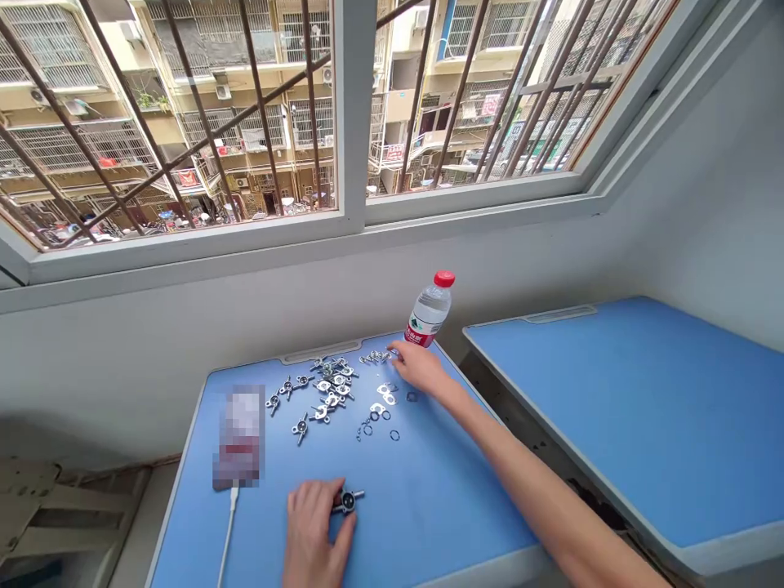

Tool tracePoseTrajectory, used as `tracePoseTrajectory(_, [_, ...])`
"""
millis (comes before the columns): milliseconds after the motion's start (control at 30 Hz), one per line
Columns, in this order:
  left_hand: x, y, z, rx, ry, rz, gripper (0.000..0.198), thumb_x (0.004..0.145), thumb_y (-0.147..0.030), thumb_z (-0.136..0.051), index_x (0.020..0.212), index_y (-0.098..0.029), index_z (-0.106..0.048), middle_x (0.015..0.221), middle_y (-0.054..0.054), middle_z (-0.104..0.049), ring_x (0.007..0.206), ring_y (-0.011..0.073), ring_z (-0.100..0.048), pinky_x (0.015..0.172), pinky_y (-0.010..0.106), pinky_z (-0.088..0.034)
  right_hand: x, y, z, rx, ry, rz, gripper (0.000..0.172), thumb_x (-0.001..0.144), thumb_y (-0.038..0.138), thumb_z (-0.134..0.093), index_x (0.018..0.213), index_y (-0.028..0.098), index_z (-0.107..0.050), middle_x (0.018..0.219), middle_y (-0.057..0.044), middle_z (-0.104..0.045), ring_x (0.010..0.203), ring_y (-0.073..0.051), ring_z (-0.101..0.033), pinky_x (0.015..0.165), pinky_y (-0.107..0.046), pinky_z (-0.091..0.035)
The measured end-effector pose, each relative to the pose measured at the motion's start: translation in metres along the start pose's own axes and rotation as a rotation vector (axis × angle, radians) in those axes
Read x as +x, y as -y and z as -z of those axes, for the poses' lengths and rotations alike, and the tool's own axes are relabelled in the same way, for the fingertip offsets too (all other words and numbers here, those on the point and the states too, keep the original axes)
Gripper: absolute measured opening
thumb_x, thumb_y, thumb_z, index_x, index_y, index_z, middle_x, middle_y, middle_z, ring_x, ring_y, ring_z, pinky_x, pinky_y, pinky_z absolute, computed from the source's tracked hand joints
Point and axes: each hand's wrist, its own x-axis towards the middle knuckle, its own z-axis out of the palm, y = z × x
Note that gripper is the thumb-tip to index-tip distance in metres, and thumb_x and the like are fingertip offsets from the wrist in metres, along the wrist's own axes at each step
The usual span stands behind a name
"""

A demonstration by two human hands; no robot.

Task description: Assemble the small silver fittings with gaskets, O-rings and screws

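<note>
My left hand (314,527) rests near the front of the blue table, thumb and forefinger closed around a small metal fitting (348,501) with a round dark opening and a stub pointing right. Stretched to the far right part of the table, my right hand (420,365) has its fingertips together at a small pile of shiny metal pieces (375,357). Whatever its fingers pinch is hidden. Flat metal plates (387,394) and thin dark rings (394,435) lie between the hands. A heap of similar metal fittings (331,384) spreads across the table's back middle.
A water bottle (430,310) with a red cap stands at the back right edge, behind my right hand. On the left lies a blurred-out phone (238,437) with a white cable (227,531). Another blue table (630,392) stands right, across a gap. A barred window is ahead.
</note>
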Motion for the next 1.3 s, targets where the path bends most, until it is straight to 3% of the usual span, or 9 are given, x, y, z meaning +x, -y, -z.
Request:
tracePoseTrajectory(233, [0.003, -0.018, 0.014, -0.014, 0.057, 0.095, 0.031, 0.083, -0.014, -0.062, 0.113, -0.021, -0.059, 0.092, 0.005, -0.066, 0.087, 0.0239, -0.060, 0.081, 0.041, -0.044, 0.020, 0.002, -0.013, -0.118, 0.165, -0.004, 0.032, 0.095, 0.035, -0.059, 0.123, 0.017, -0.057, 0.123, -0.009, -0.059, 0.102, -0.022, -0.062, 0.086, -0.043, -0.054])
tracePoseTrajectory(533, [0.003, -0.018, 0.013, -0.005, 0.046, 0.087, 0.029, 0.083, -0.013, -0.060, 0.110, -0.021, -0.061, 0.092, 0.004, -0.067, 0.088, 0.0232, -0.060, 0.080, 0.039, -0.043, 0.010, -0.003, -0.016, -0.166, 0.164, 0.021, 0.034, 0.095, 0.035, -0.060, 0.124, 0.017, -0.056, 0.124, -0.009, -0.059, 0.103, -0.022, -0.062, 0.086, -0.043, -0.054])
tracePoseTrajectory(700, [0.002, -0.009, 0.011, -0.007, 0.070, 0.056, 0.030, 0.084, -0.017, -0.059, 0.113, -0.023, -0.061, 0.091, 0.004, -0.067, 0.088, 0.0239, -0.061, 0.081, 0.040, -0.044, -0.002, -0.003, -0.011, -0.107, 0.095, 0.112, 0.015, 0.094, 0.018, -0.055, 0.103, 0.013, -0.066, 0.106, -0.012, -0.067, 0.093, -0.022, -0.064, 0.079, -0.033, -0.051])
tracePoseTrajectory(767, [0.002, -0.007, 0.010, -0.012, 0.080, 0.046, 0.031, 0.084, -0.018, -0.060, 0.114, -0.023, -0.060, 0.091, 0.004, -0.067, 0.088, 0.0241, -0.061, 0.082, 0.041, -0.044, -0.007, -0.003, -0.005, -0.053, 0.052, 0.153, 0.017, 0.090, 0.010, -0.051, 0.091, 0.013, -0.068, 0.098, -0.013, -0.070, 0.087, -0.022, -0.065, 0.073, -0.029, -0.048])
tracePoseTrajectory(900, [0.002, -0.013, 0.013, -0.017, 0.063, 0.059, 0.028, 0.084, -0.016, -0.059, 0.111, -0.023, -0.061, 0.090, 0.004, -0.067, 0.088, 0.0233, -0.060, 0.080, 0.040, -0.044, -0.028, -0.001, 0.008, 0.106, -0.014, 0.245, 0.018, 0.088, 0.015, -0.049, 0.087, 0.018, -0.066, 0.088, -0.008, -0.072, 0.076, -0.019, -0.063, 0.066, -0.027, -0.046])
tracePoseTrajectory(1067, [0.001, -0.024, 0.016, -0.017, 0.007, 0.088, 0.032, 0.081, -0.013, -0.062, 0.112, -0.022, -0.061, 0.103, 0.006, -0.066, 0.098, 0.0248, -0.058, 0.086, 0.041, -0.044, -0.084, 0.024, 0.001, 0.280, 0.045, 0.474, 0.014, 0.089, 0.023, -0.051, 0.088, 0.021, -0.065, 0.080, -0.003, -0.071, 0.067, -0.015, -0.062, 0.062, -0.024, -0.046])
tracePoseTrajectory(1133, [0.000, -0.026, 0.017, -0.020, 0.006, 0.084, 0.033, 0.082, -0.014, -0.063, 0.113, -0.023, -0.060, 0.106, 0.006, -0.065, 0.101, 0.0246, -0.058, 0.089, 0.041, -0.044, -0.106, 0.038, -0.010, 0.301, 0.090, 0.743, 0.018, 0.091, 0.018, -0.047, 0.091, 0.021, -0.065, 0.082, -0.003, -0.070, 0.070, -0.014, -0.063, 0.063, -0.023, -0.045])
tracePoseTrajectory(1200, [0.000, -0.026, 0.017, -0.025, 0.023, 0.080, 0.033, 0.082, -0.014, -0.062, 0.114, -0.023, -0.060, 0.105, 0.005, -0.065, 0.100, 0.0239, -0.058, 0.088, 0.041, -0.044, -0.121, 0.051, -0.022, 0.168, 0.034, 0.992, 0.028, 0.089, 0.007, -0.039, 0.093, 0.019, -0.064, 0.080, -0.003, -0.068, 0.060, -0.012, -0.057, 0.053, -0.024, -0.038])
tracePoseTrajectory(1300, [-0.001, -0.026, 0.017, -0.026, 0.036, 0.072, 0.033, 0.083, -0.013, -0.061, 0.114, -0.023, -0.060, 0.103, 0.006, -0.064, 0.099, 0.0239, -0.058, 0.087, 0.041, -0.044, -0.130, 0.063, -0.031, -0.038, -0.092, 1.191, 0.031, 0.090, 0.001, -0.036, 0.088, 0.018, -0.062, 0.070, 0.000, -0.062, 0.048, -0.010, -0.046, 0.047, -0.027, -0.030])
